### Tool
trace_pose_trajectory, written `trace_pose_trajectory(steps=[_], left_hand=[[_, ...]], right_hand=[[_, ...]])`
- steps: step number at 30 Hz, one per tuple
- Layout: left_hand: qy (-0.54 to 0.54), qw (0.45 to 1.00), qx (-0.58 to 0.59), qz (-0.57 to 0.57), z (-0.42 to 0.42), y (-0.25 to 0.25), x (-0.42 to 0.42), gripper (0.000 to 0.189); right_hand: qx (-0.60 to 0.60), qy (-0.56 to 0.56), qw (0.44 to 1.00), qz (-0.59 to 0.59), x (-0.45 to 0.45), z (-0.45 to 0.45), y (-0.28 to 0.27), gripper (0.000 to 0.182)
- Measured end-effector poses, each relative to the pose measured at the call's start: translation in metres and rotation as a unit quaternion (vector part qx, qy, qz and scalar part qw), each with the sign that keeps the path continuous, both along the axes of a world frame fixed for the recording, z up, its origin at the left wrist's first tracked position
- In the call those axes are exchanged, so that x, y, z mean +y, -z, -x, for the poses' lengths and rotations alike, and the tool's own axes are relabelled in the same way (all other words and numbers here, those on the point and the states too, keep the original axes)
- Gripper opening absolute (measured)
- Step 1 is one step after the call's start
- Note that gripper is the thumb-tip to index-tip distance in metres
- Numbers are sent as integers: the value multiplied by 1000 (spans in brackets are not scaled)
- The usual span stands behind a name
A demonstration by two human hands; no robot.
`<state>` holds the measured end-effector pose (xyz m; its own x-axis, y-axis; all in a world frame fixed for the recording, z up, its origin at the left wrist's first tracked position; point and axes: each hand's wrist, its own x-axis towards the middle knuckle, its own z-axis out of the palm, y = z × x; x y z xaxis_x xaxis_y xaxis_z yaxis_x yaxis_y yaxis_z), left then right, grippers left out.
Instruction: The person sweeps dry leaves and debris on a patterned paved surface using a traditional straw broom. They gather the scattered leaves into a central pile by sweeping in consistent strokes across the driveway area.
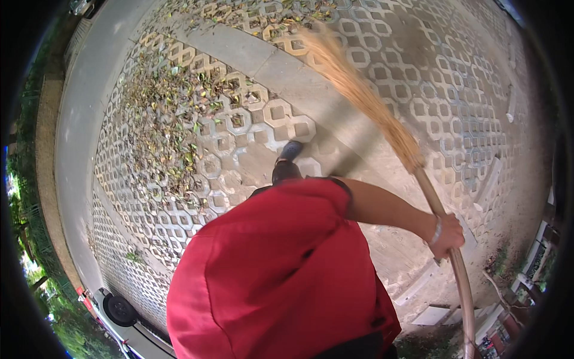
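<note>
My right hand (446,235) is closed round the wooden handle of a long broom (394,134), below and to the right of its bristle head. The straw-coloured bristles reach up and left over a concrete strip, their tips blurred above the grid pavers. A pale band circles my right wrist. My left hand is out of view. Fallen leaves (175,121), green, yellow and brown, lie scattered thickly over the pavers to the left, and more leaves lie at the top. A red garment covers my body, and one dark shoe (291,150) shows on the pavers.
A grey road (80,148) curves along the left side, with a kerb and greenery beyond. A parked car (134,336) stands at the lower left. Concrete wheel stops (488,184) lie at the right. Flat slabs (430,315) and a bare branch (502,296) are at the lower right.
</note>
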<state>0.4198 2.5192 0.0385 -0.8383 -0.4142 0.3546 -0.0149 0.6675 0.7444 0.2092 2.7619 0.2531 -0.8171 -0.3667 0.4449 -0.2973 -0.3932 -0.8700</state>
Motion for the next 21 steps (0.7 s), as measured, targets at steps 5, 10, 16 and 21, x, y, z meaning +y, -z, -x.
trace_pose_trajectory(steps=[5, 10, 16, 21], left_hand=[[22, 998, -18, -60, 24, 31, 45, 29], [-33, 959, -198, -200, -116, 192, 73, 35], [-222, 841, -458, -185, -339, 243, 26, 28], [-161, 813, -541, -145, -457, 197, -14, 17]], right_hand=[[34, 24, 998, -53, -46, -28, -1, 28], [46, -14, 986, -163, -126, -9, 28, 32], [-263, -169, 941, -129, -138, -97, 199, 33], [-549, -145, 823, -30, -122, -198, 262, 39]])
